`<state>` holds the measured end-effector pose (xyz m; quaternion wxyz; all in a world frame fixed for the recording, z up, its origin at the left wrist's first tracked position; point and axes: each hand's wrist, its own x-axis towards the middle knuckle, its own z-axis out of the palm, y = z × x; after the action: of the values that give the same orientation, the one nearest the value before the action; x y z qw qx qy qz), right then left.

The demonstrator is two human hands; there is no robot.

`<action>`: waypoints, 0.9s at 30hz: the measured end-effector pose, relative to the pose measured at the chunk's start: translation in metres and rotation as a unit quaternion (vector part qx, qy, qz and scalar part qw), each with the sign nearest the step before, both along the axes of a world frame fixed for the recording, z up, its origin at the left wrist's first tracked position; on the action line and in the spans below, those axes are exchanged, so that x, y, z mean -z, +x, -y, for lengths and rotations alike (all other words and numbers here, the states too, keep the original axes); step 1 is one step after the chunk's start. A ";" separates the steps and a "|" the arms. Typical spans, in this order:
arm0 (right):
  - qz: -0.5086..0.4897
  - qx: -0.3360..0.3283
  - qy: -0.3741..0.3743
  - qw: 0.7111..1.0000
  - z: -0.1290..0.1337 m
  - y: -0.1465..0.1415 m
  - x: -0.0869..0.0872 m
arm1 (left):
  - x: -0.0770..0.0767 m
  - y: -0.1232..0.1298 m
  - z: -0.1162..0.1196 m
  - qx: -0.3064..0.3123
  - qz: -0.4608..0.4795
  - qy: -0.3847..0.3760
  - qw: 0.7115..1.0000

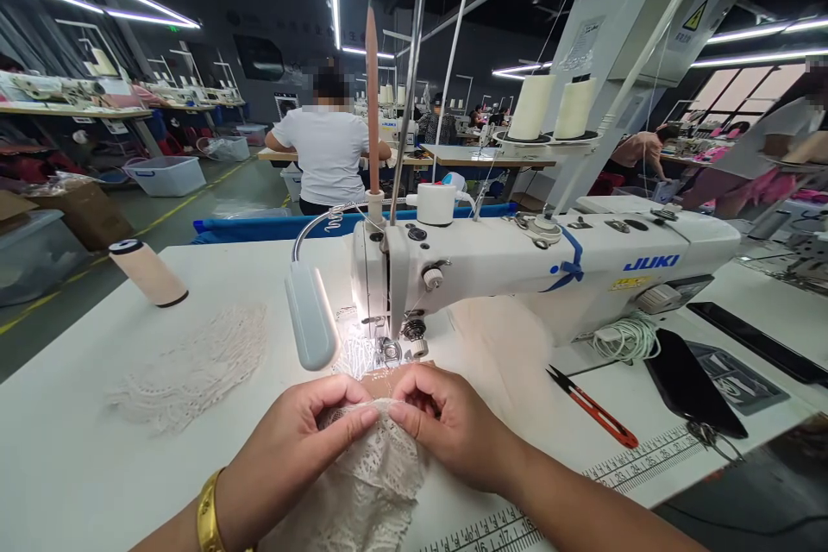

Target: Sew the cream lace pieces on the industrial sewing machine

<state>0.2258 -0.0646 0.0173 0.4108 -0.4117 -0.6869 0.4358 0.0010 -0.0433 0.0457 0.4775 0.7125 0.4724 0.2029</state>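
Observation:
My left hand [291, 444] and my right hand [446, 423] pinch the top edge of a piece of white lace fabric [372, 492] between thumbs and fingers. The fingertips nearly meet, just in front of the presser foot [388, 351] of a white JUKI sewing machine [530, 263]. The lace hangs down from my fingers toward the table's near edge. A lit lamp head [310, 315] on a flexible arm hangs left of the needle area.
A pile of white lace [194, 366] and a lying thread cone [148, 273] are at left on the white table [65, 448]. Red-handled snips [592, 408], a black phone [692, 384] and a coiled white cable [627, 336] lie at right. People work at other stations behind.

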 end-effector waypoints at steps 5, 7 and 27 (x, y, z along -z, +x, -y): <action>0.019 0.011 0.018 1.000 0.000 0.000 -0.001 | 0.006 -0.002 -0.003 -0.004 0.001 0.018 1.000; 0.023 0.011 0.030 0.999 0.000 0.000 -0.001 | 0.006 -0.003 -0.003 -0.005 0.010 0.025 1.000; 0.036 0.026 0.055 0.998 0.001 0.001 0.004 | 0.002 -0.002 -0.002 -0.019 0.022 0.029 0.999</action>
<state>0.2271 -0.0656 0.0133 0.4185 -0.4218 -0.7133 0.3717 -0.0013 -0.0417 0.0434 0.4626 0.7126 0.4690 0.2413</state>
